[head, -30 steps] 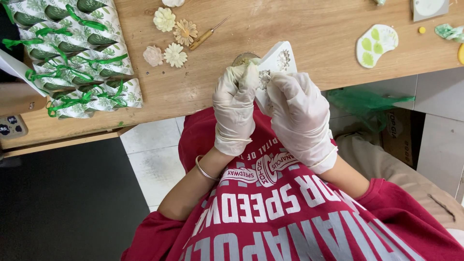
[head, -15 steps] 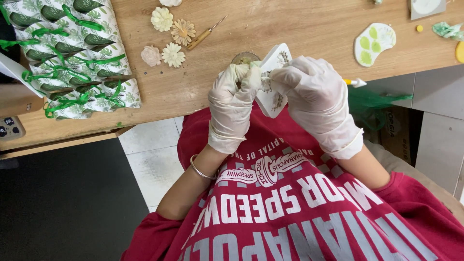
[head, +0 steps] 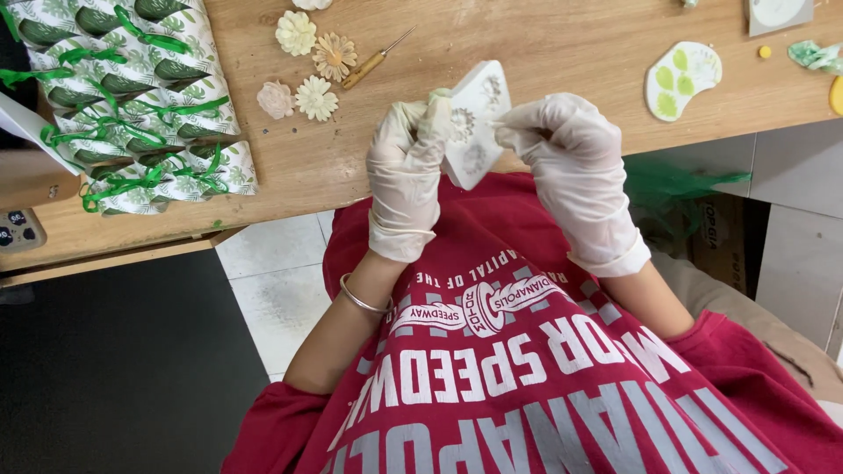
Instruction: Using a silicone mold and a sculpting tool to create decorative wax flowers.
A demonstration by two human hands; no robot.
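Note:
Both my hands wear white gloves and meet over the table's near edge. My left hand (head: 406, 175) grips the left side of a white silicone flower mould (head: 479, 110) and its thumb presses on a flower cavity. My right hand (head: 566, 167) holds the mould's right edge, fingers curled against it. The mould is tilted up off the wooden table (head: 544, 53). What the left thumb covers I cannot make out.
Several small clay flowers (head: 314, 96) and a wooden-handled pointed tool (head: 373, 61) lie beyond the hands. Green-ribboned leaf-print packets (head: 132, 105) fill the left. A white palette with green shapes (head: 680, 79) sits right. A remote-like device (head: 19, 230) rests far left.
The right hand has shifted up and right along the mould's edge. The mould has tilted more upright, and the left thumb now presses on one cavity.

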